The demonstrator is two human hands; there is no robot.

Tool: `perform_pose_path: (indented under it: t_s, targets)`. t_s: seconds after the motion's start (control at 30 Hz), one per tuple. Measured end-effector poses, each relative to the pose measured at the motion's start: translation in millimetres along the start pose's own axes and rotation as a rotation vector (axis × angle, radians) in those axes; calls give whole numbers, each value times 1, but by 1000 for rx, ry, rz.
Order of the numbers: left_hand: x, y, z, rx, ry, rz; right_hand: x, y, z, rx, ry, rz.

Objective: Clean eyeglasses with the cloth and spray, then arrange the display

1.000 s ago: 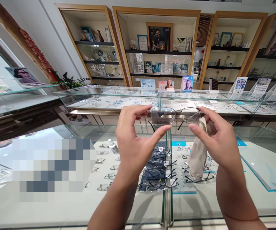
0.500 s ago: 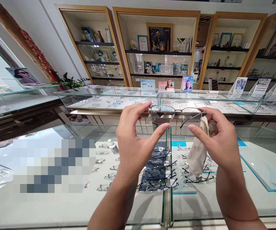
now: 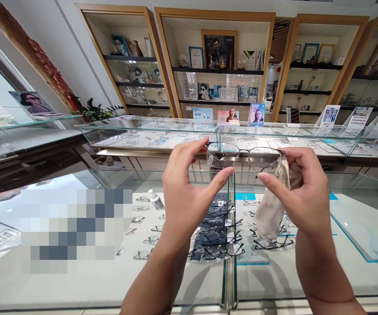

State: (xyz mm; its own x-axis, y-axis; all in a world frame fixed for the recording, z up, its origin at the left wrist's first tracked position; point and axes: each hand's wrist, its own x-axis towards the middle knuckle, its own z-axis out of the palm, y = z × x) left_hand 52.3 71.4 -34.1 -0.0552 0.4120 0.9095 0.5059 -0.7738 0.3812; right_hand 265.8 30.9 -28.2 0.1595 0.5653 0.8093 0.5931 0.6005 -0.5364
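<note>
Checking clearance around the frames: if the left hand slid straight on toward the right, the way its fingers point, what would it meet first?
Probably the thin metal-rimmed spectacles that the left hand already pinches; beyond them, the right hand with the beige cleaning cloth. Depth is uncertain.

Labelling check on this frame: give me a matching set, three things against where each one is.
Things:
1. glasses
2. cloth
3. small bottle

Places:
A. inside the glass counter, left of the left hand
B. hanging from the right hand
C. held up between both hands

Pairs: 1-C, 2-B, 3-A
</note>
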Motion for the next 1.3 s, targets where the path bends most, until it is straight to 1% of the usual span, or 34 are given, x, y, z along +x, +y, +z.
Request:
perform_pose_path:
  t_s: [0.27, 0.8, 1.03, 1.3]
  targets:
    - [1, 0, 0, 1, 2, -9, -1, 0, 1, -37, 16, 1]
    - [1, 2, 0, 7, -13, -22, -1, 0, -1, -124, 41, -63]
    - [0, 0, 1, -10, -18, -35, 1, -2, -2, -177, 73, -145]
    - [0, 0, 2, -24, -34, -51, 1, -3, -3, -219, 75, -177]
